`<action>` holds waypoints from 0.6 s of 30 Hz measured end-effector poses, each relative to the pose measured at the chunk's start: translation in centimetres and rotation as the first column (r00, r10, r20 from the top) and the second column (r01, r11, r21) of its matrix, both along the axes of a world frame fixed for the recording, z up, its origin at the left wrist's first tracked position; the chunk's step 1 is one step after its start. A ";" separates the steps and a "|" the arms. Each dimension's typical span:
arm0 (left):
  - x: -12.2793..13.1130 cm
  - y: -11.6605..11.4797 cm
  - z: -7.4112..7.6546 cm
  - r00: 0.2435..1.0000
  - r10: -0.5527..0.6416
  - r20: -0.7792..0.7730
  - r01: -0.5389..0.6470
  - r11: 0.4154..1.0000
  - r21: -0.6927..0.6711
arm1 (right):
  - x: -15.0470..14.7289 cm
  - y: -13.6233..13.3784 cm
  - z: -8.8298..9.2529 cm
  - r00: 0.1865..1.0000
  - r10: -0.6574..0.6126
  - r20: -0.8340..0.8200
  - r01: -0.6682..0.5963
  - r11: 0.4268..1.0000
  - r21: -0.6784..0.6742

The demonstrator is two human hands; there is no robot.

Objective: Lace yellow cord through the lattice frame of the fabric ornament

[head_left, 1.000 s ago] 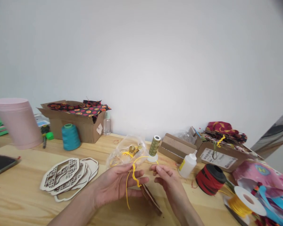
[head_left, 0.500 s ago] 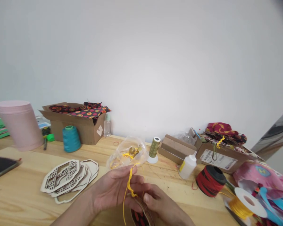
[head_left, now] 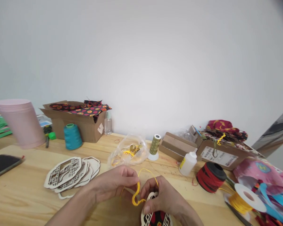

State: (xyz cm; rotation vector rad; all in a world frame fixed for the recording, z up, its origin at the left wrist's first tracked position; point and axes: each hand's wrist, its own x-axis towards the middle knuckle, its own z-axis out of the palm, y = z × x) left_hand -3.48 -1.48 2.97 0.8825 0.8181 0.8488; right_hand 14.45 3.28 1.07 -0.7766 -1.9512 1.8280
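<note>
Between thumb and fingers, my left hand [head_left: 118,183] pinches a braided yellow cord [head_left: 135,198], which curves down in a loop toward the other hand. My right hand [head_left: 163,196] grips a fretwork wooden ornament [head_left: 153,216] backed with dark red-and-black patterned fabric; the bottom of it runs out of the frame. The cord meets the ornament's upper edge by my right thumb. A thin strand of the yellow cord arcs up between both hands. To the left lies a fanned stack of pale cut-out wooden plates [head_left: 73,174].
Behind the hands sit a plastic bag of bells [head_left: 129,150] and an olive thread spool [head_left: 155,146]. At right are a glue bottle [head_left: 188,163], a red ribbon roll [head_left: 211,177] and a yellow cord spool [head_left: 240,202]. A teal thread cone [head_left: 72,137] and phone [head_left: 4,164] lie leftward.
The ornament has turned so its fretwork face shows, and my right hand has shifted right. My left hand, spread open behind the cord before, now pinches it, and the cord bends into a loop.
</note>
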 end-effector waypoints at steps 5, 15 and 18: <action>0.2 0.1 -1.0 0.988 -0.044 -0.150 0.050 0.998 0.035 | -0.2 0.0 0.2 0.993 0.055 -0.106 -0.066 0.992 -0.106; 1.0 0.3 -2.6 0.995 -0.036 0.098 0.048 0.992 -0.119 | -0.6 -0.4 -0.2 0.976 0.044 -0.215 -0.094 0.969 -0.229; 1.2 0.3 -2.7 0.997 -0.010 0.075 0.020 0.991 -0.131 | -0.8 -0.5 -0.5 0.976 0.023 -0.218 -0.073 0.973 -0.220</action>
